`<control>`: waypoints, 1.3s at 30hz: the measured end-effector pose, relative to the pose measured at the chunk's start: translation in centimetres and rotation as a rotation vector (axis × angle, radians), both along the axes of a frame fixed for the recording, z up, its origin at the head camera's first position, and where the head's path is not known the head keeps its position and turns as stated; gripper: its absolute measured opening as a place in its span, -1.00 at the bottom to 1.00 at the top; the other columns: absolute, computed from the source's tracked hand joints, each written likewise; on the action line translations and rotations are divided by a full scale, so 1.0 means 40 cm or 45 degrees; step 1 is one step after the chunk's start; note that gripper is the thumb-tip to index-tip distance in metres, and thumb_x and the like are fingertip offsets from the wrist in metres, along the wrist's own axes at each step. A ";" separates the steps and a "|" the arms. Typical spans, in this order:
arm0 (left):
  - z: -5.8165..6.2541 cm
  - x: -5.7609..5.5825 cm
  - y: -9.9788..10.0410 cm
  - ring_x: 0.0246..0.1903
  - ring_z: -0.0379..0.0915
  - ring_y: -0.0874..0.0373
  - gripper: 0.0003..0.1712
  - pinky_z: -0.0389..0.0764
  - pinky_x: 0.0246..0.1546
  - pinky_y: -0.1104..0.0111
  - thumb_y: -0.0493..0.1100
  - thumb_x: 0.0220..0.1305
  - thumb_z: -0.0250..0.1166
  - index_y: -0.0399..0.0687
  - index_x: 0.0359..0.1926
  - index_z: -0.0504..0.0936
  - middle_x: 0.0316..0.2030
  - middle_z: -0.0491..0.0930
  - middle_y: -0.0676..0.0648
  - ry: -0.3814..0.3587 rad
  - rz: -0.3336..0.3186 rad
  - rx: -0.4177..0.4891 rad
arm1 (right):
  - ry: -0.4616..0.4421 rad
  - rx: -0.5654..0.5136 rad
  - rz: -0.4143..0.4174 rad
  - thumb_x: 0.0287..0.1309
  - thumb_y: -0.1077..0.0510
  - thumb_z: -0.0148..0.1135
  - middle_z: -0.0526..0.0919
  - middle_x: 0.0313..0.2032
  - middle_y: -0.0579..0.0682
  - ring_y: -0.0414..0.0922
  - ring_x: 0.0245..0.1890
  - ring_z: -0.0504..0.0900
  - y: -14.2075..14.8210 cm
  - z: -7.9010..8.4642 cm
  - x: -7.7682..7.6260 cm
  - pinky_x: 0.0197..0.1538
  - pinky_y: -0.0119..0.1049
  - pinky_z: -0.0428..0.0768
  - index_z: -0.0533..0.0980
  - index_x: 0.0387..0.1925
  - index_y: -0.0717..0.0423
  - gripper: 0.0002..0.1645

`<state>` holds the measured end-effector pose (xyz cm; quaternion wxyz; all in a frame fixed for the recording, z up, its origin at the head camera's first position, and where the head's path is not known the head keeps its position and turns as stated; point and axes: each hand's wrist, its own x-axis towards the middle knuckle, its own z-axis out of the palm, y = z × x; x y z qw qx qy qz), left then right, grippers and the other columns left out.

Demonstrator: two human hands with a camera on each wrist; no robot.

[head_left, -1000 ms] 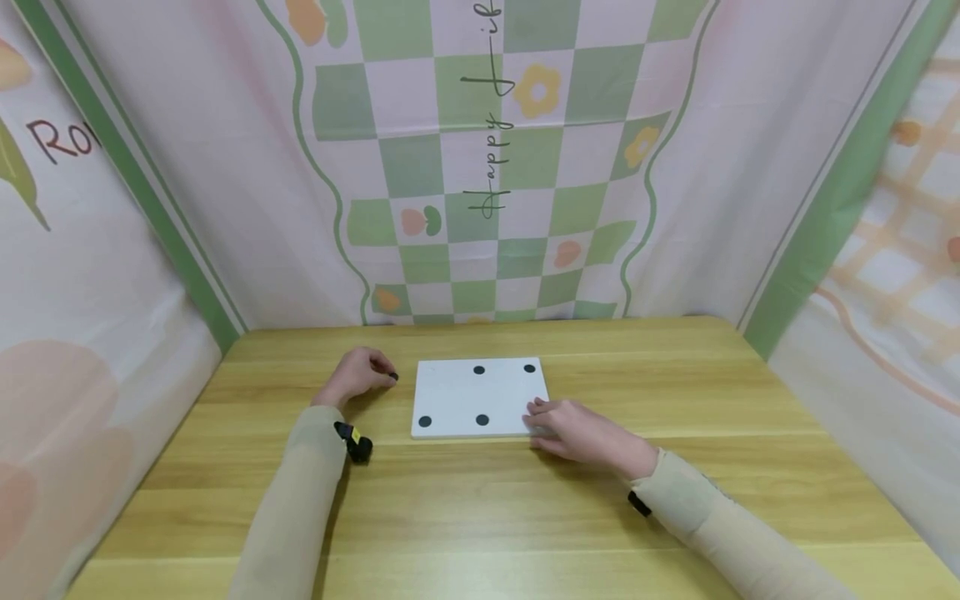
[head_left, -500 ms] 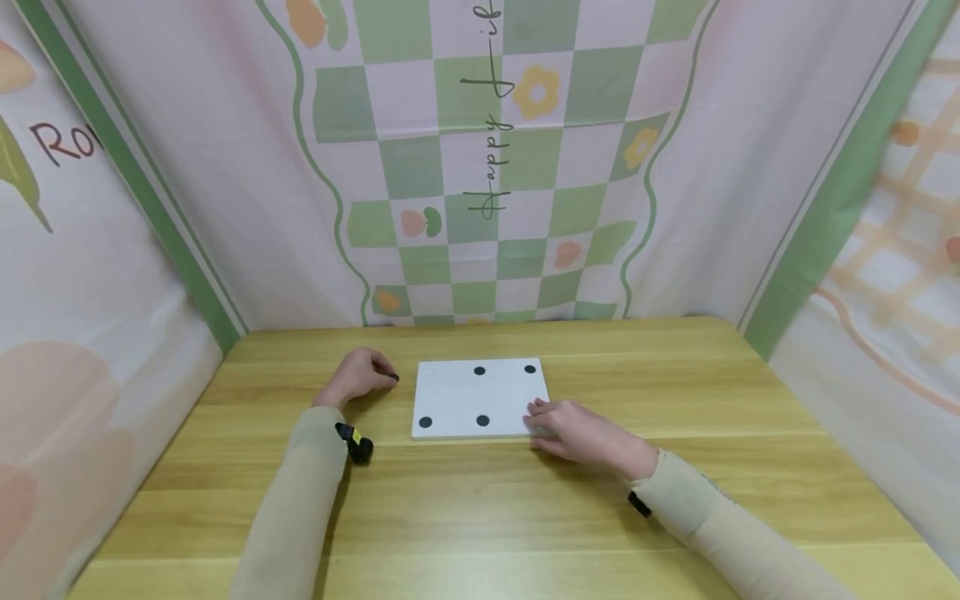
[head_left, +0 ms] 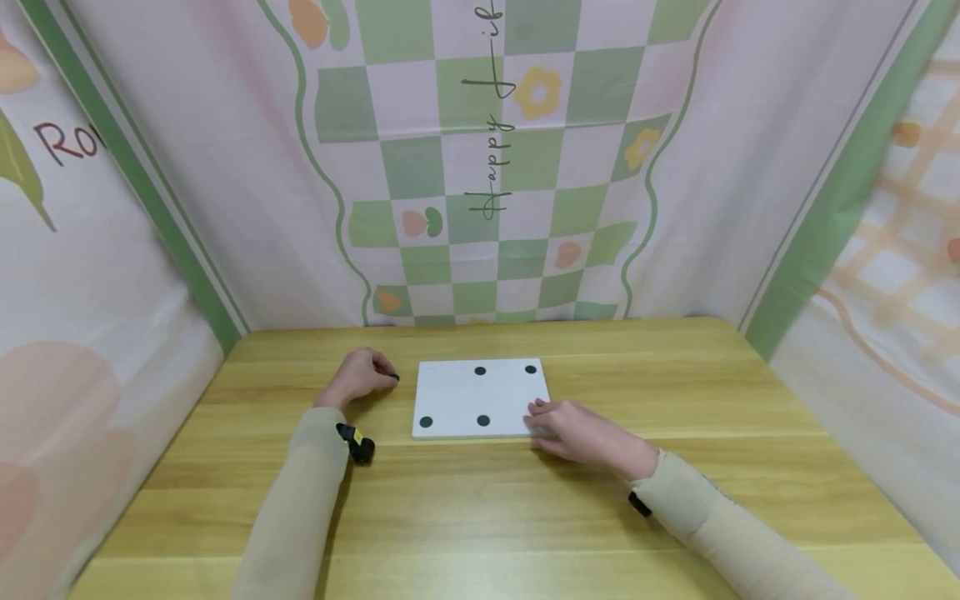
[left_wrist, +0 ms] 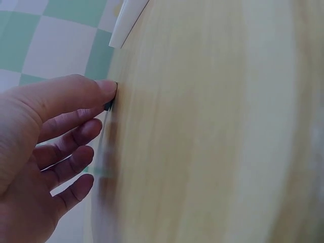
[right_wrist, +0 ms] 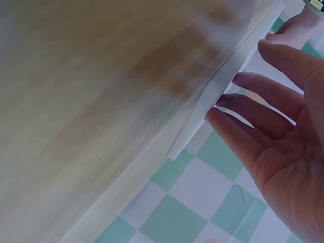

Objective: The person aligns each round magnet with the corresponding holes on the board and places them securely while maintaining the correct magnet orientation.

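Observation:
A white rectangular board lies flat on the wooden table, with several round black dots along its near and far edges. Off the board's left side, my left hand pinches a small dark piece between thumb and forefinger, low over the tabletop. Its other fingers hang loosely bent in the left wrist view. Across the board's near right corner rests my right hand, its extended fingertips touching the top surface. That corner is hidden beneath the hand. The right wrist view shows these fingers spread along the board's edge.
The wooden table runs back to a hanging cloth with a green-and-white checked print. More printed cloth hangs along both sides. A small black camera is strapped to the left wrist.

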<state>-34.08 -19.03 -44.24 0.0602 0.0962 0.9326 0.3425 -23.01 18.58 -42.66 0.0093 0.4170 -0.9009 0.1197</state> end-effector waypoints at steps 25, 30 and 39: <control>-0.005 0.005 0.007 -0.29 0.50 0.10 -0.82 0.56 -0.22 0.30 -0.12 0.06 0.42 -0.07 -0.30 0.70 -0.30 0.64 -0.06 0.030 0.029 0.093 | 0.010 0.007 0.007 0.17 0.20 0.26 0.58 0.04 0.30 0.17 0.09 0.56 -0.001 0.001 0.002 0.06 -0.09 0.60 0.57 -0.01 0.29 -0.64; -0.007 0.006 0.010 -0.29 0.50 0.10 -0.81 0.55 -0.23 0.31 -0.10 0.05 0.43 -0.05 -0.31 0.69 -0.30 0.64 -0.05 0.032 0.032 0.119 | 0.003 0.006 0.004 0.18 0.20 0.25 0.59 0.03 0.29 0.17 0.09 0.56 0.000 0.002 0.002 0.06 -0.08 0.60 0.57 -0.01 0.29 -0.64; -0.003 0.010 0.024 -0.34 0.47 0.10 -0.82 0.51 -0.32 0.35 -0.10 0.05 0.43 -0.05 -0.32 0.70 -0.33 0.62 -0.05 0.053 0.031 0.135 | -0.008 0.002 0.003 0.17 0.21 0.26 0.59 0.03 0.30 0.18 0.09 0.56 -0.001 0.003 0.002 0.06 -0.09 0.60 0.57 -0.02 0.29 -0.64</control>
